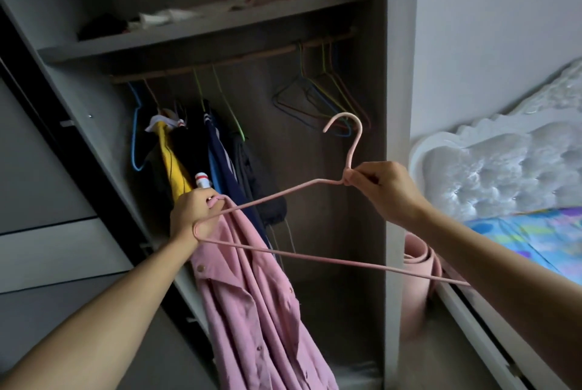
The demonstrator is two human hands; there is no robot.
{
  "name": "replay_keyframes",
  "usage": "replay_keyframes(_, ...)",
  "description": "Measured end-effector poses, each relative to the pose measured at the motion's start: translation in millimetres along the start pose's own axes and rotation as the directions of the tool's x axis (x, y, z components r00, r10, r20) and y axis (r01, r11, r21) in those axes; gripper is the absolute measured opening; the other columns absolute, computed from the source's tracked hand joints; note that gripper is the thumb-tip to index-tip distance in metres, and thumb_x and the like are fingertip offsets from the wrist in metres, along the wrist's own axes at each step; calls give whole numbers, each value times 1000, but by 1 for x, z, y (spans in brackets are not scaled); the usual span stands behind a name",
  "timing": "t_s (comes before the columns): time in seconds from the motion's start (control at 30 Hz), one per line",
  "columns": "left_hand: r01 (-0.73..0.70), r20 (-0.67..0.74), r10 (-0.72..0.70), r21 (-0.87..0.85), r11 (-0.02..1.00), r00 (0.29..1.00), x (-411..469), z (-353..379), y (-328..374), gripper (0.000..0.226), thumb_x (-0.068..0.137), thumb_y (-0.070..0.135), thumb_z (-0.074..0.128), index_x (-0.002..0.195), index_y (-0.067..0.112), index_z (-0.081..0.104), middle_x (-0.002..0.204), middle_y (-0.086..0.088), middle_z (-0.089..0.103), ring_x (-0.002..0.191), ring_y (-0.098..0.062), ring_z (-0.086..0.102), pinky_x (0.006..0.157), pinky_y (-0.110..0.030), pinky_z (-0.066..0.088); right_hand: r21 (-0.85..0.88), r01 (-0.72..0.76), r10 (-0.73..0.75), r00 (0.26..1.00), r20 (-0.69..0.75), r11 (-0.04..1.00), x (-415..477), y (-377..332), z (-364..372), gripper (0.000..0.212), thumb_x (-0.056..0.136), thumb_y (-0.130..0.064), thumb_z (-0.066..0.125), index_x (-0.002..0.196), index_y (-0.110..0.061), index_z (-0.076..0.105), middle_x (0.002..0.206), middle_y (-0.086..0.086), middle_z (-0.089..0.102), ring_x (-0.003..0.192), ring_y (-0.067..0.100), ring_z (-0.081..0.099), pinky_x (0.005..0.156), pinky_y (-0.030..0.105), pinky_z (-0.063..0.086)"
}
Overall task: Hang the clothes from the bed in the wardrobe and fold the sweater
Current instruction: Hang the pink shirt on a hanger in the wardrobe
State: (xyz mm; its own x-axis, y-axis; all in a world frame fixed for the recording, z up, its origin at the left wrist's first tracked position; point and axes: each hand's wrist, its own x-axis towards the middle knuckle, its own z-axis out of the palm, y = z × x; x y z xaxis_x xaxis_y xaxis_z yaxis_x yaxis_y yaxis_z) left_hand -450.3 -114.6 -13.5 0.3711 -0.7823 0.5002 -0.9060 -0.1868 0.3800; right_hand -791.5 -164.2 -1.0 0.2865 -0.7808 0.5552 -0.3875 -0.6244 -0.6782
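A pink wire hanger (pixel 283 192) tilts below the wardrobe rail (pixel 245 55), hook upward, its neck pinched by the right hand (pixel 382 192). A pink buttoned shirt (pixel 252 295) droops below the rail's left half, its top bunched in the left hand (pixel 195 216) at the hanger's left corner.

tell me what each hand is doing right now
Left hand: closed, holding the pink shirt.
Right hand: closed, pinching the pink hanger below its hook.

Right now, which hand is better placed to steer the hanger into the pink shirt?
Right. The right hand pinches the pink hanger at its neck, free to steer it. The left hand grips the pink shirt and the hanger's shoulder end, so it likely just holds.
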Motion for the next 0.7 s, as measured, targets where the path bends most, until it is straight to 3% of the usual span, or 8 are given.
replay_keyframes(0.17, 9, 23, -8, -15, 1000, 1000, -6, -18, -18, 11, 86, 22, 64, 90, 26, 73, 86, -2, 71, 82, -29, 64, 67, -37, 53, -25, -3, 3, 999, -35, 1000, 7, 5, 4, 16, 93, -32, 61, 83, -26, 71, 54, -17, 59, 53, -2, 54, 45, 10, 36)
replay_keyframes(0.3, 15, -9, -16, -42, 999, 1000, -6, -29, -24, 9, 87, 27, 64, 89, 23, 72, 85, -1, 72, 81, -27, 66, 68, -39, 55, -87, 42, -41, 999, 3, 995, 12, -3, 15, 17, 92, -33, 59, 86, -24, 72, 59, -15, 60, 61, -2, 57, 46, 11, 40)
replay_keyframes(0.43, -27, -26, 25, -82, 996, 999, -8, -34, -7, 8, 85, 23, 66, 89, 20, 73, 85, -6, 73, 82, -30, 66, 68, -38, 53, -169, 130, -134, 991, -11, 977, 12, -13, 36, 18, 94, -34, 58, 86, -25, 72, 60, -15, 58, 57, 3, 57, 44, 14, 34)
replay_keyframes(0.53, -151, -24, 149, -141, 978, 989, -16, -36, 18, 8, 84, 17, 66, 87, 17, 74, 85, -7, 72, 83, -30, 66, 71, -41, 53, -191, 178, -181, 983, 0, 965, 11, -19, 60, 18, 94, -35, 59, 83, -26, 71, 55, -14, 54, 51, 5, 53, 44, 20, 33)
replay_keyframes(0.6, -261, -43, 258, -160, 952, 965, -23, -40, 37, 10, 83, 14, 65, 85, 16, 74, 85, -2, 72, 83, -29, 65, 75, -42, 52, -150, 147, -146, 989, 20, 978, 7, -20, 82, 20, 93, -36, 60, 80, -25, 70, 53, -13, 54, 51, 4, 51, 48, 23, 35)
replay_keyframes(0.7, -377, -79, 369, -165, 912, 926, -28, -47, 52, 8, 83, 17, 63, 83, 17, 71, 85, 0, 65, 84, -26, 62, 83, -48, 47, 12, 37, -37, 998, 49, 999, -3, -20, 113, 28, 94, -37, 60, 76, -19, 70, 53, -22, 55, 51, 0, 50, 49, 17, 31)
